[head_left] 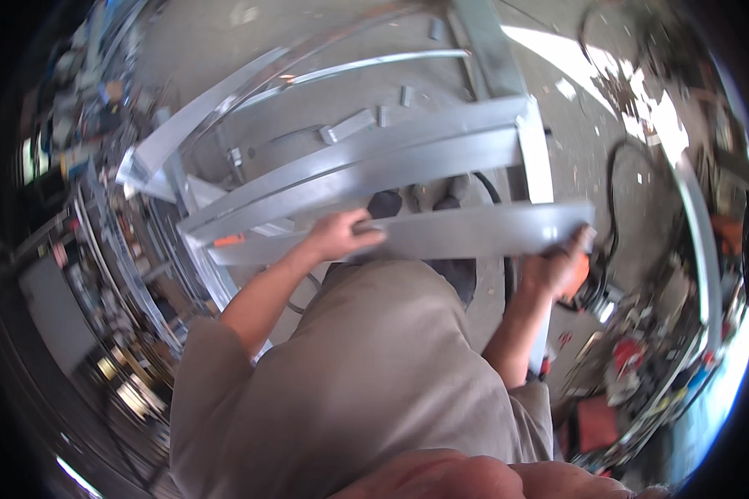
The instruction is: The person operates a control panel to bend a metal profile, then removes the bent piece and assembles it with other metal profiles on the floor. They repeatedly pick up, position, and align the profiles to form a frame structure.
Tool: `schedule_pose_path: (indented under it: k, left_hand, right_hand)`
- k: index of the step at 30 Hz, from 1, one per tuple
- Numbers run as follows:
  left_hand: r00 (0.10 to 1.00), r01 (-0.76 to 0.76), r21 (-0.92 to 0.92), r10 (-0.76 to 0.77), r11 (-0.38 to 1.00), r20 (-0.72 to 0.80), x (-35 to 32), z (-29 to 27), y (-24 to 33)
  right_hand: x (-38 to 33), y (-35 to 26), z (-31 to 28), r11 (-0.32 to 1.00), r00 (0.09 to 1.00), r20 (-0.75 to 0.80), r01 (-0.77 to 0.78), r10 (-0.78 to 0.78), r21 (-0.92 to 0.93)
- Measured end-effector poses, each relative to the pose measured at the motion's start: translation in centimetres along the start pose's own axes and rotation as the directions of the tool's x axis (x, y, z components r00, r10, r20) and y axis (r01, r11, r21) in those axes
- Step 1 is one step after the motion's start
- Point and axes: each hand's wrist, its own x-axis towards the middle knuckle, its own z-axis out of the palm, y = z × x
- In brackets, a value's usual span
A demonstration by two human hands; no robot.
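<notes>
left hand (341, 235), right hand (560, 268), gripping metal bar (474, 231)

The whole view is smeared by motion, so edges run soft. The metal bar (474, 231) covers the palm of the right hand (558, 268) and the fingers' tips of the left hand (341, 235). The person's shirt (366, 374) hides the legs; only two dark shoe tips (416, 200) show above the bar. At nine o'clock the shelves' clutter (100, 274) is too blurred to name. At four o'clock the red tools (624, 358) on the floor blur together. The fisheye rim cuts off the frame (474, 33) at twelve o'clock.
</notes>
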Motion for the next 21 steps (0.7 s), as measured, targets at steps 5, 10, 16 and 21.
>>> schedule_pose_path:
  k: [5, 10, 16, 21]
  left_hand:
    - [0.953, -0.290, 0.029, 0.292, 0.956, -0.079, -2.0, -2.5, 10.9]
    - [0.840, -0.541, 0.078, 0.534, 0.838, 0.090, -2.4, -6.6, 23.7]
    - [0.615, -0.774, 0.295, 0.776, 0.560, 0.140, 0.3, -10.6, 31.5]
    - [0.739, -0.652, 0.472, 0.637, 0.593, 0.221, 7.7, -17.4, 25.8]
  right_hand:
    - [0.5, -14.3, 2.2, 0.622, 0.795, 0.146, 0.561, -0.589, -0.546]
    - [-5.2, -24.6, 2.8, 0.554, 0.720, 0.289, 0.679, -0.631, -0.482]
    - [-10.9, -24.1, 1.9, 0.555, 0.750, 0.247, 0.632, -0.613, -0.541]
    - [-14.2, -20.6, 1.9, 0.556, 0.805, 0.241, 0.559, -0.542, -0.615]
